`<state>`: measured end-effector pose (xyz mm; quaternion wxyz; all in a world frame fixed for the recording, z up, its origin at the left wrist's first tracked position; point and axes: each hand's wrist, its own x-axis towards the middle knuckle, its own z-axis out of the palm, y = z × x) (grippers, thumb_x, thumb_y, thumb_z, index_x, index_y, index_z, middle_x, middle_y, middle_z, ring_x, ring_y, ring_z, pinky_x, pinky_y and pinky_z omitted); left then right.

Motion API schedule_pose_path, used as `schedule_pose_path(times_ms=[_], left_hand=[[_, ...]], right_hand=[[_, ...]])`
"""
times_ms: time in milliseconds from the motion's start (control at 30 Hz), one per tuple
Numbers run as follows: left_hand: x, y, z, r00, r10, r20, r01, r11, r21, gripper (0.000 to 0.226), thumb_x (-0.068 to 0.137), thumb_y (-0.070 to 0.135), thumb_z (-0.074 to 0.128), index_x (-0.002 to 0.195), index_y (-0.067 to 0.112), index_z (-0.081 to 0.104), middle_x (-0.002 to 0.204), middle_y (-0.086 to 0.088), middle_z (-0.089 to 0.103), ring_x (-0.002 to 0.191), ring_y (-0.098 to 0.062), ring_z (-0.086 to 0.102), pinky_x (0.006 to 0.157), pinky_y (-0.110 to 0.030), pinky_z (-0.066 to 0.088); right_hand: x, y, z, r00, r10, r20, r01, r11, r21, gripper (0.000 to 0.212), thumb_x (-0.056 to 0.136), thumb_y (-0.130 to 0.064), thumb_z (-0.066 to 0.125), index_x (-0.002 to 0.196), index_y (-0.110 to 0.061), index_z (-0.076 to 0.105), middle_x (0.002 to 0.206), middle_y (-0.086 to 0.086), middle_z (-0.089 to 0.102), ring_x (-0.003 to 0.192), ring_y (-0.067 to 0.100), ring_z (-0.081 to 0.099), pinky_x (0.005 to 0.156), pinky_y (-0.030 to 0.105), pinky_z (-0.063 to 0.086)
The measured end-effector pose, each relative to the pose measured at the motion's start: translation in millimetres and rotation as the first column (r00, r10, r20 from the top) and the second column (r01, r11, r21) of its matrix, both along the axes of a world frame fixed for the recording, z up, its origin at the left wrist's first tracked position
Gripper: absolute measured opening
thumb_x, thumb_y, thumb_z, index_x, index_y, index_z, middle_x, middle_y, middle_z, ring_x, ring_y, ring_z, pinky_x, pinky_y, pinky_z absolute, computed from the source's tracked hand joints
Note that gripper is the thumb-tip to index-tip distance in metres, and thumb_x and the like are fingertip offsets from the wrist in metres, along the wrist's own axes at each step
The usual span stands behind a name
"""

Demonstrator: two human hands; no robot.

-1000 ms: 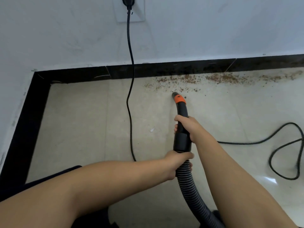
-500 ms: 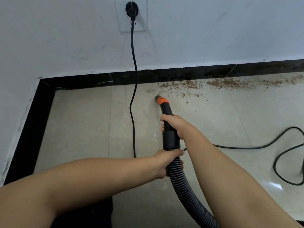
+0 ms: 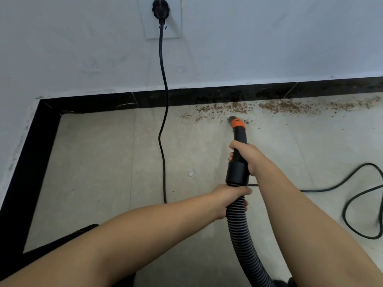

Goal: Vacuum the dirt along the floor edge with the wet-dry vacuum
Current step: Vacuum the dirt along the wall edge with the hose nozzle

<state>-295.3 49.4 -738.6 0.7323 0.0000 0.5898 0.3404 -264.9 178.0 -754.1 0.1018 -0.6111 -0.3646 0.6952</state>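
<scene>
Nozzle is being aimed at dirt along baseboard | right hand grip being wrapped around wand, steering | left hand being curled around hose, supporting it

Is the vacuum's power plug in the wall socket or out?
In. The black plug sits seated in the white wall socket, and its cord hangs down to the floor. Whether the vacuum is running cannot be told.
</scene>
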Motion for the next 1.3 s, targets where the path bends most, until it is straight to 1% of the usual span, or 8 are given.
schedule_pose_path(times_ms=[167,333,467,733,867,1000,1167,1300], left_hand=[[-8.0,-20.7,-11.8,0.994,0.106,-0.041,-0.108,0.993,-0.052,0.019,0.087,0.011,0.065,0.100,0.004,0.054,0.065,-0.009,0.058,0.053,-0.018,0.057,0.047,-0.024,0.051],[-20.9,-37.7,-18.4,0.980,0.188,-0.069,-0.193,0.977,-0.088,0.016,0.086,0.009,0.064,0.097,0.003,0.054,0.063,-0.009,0.059,0.052,-0.019,0.058,0.049,-0.025,0.051],[-27.0,-34.8,-19.0,0.975,0.204,-0.089,-0.209,0.976,-0.059,0.014,0.085,0.007,0.064,0.095,0.003,0.054,0.059,-0.009,0.058,0.052,-0.020,0.057,0.057,-0.029,0.051],[-14.6,-1.1,-12.1,0.996,0.040,-0.077,-0.040,0.999,-0.006,0.013,0.085,0.008,0.065,0.092,0.006,0.053,0.062,-0.008,0.057,0.049,-0.016,0.056,0.048,-0.023,0.051],[-11.1,9.5,-12.8,0.997,0.037,-0.069,-0.037,0.999,-0.001,0.016,0.084,0.010,0.067,0.093,0.006,0.054,0.063,-0.008,0.058,0.050,-0.016,0.057,0.050,-0.025,0.052],[-15.0,3.7,-17.6,0.993,0.106,-0.060,-0.108,0.994,-0.023,0.019,0.084,0.009,0.067,0.097,0.004,0.054,0.063,-0.009,0.058,0.052,-0.018,0.057,0.053,-0.027,0.052],[-26.1,-17.6,-22.0,0.977,0.207,-0.056,-0.211,0.975,-0.067,0.015,0.086,0.009,0.065,0.096,0.003,0.056,0.064,-0.010,0.058,0.055,-0.021,0.057,0.057,-0.030,0.051],[-38.9,-30.7,-22.2,0.962,0.267,-0.047,-0.270,0.959,-0.085,0.015,0.086,0.008,0.065,0.095,0.004,0.054,0.064,-0.011,0.057,0.055,-0.021,0.056,0.056,-0.029,0.050]], right_hand=[[-27.7,-22.3,-2.5,0.987,0.160,-0.024,-0.160,0.987,-0.002,0.011,0.086,-0.008,0.059,0.090,-0.007,0.049,0.059,0.008,0.054,0.047,0.021,0.052,0.056,0.031,0.050],[-54.3,-41.3,-5.5,0.957,0.284,-0.062,-0.286,0.958,-0.020,0.010,0.086,-0.008,0.058,0.089,-0.010,0.048,0.063,0.008,0.054,0.048,0.020,0.054,0.052,0.029,0.050],[-56.2,-37.6,-4.8,0.966,0.244,-0.083,-0.247,0.969,-0.024,0.010,0.087,-0.008,0.057,0.087,-0.010,0.048,0.062,0.008,0.053,0.047,0.019,0.053,0.050,0.028,0.050],[-18.9,-3.3,-5.4,0.999,0.010,-0.037,-0.010,1.000,-0.002,0.012,0.086,-0.007,0.059,0.091,-0.008,0.048,0.062,0.009,0.054,0.049,0.020,0.052,0.057,0.031,0.049],[-14.3,8.2,-6.1,1.000,-0.004,-0.029,0.004,1.000,0.009,0.014,0.085,-0.008,0.060,0.093,-0.008,0.048,0.063,0.009,0.054,0.049,0.020,0.053,0.058,0.031,0.050],[-29.0,1.6,-4.4,0.994,0.097,-0.045,-0.098,0.995,-0.003,0.012,0.086,-0.008,0.059,0.092,-0.009,0.048,0.062,0.009,0.053,0.049,0.021,0.051,0.057,0.030,0.049],[-58.9,-20.1,-5.6,0.962,0.271,-0.045,-0.271,0.962,-0.009,0.011,0.086,-0.008,0.059,0.089,-0.010,0.048,0.063,0.008,0.054,0.048,0.020,0.053,0.055,0.030,0.050],[-77.9,-35.0,-8.1,0.944,0.319,-0.085,-0.321,0.947,-0.013,0.011,0.086,-0.008,0.059,0.088,-0.010,0.048,0.062,0.008,0.054,0.047,0.020,0.053,0.052,0.029,0.049]])
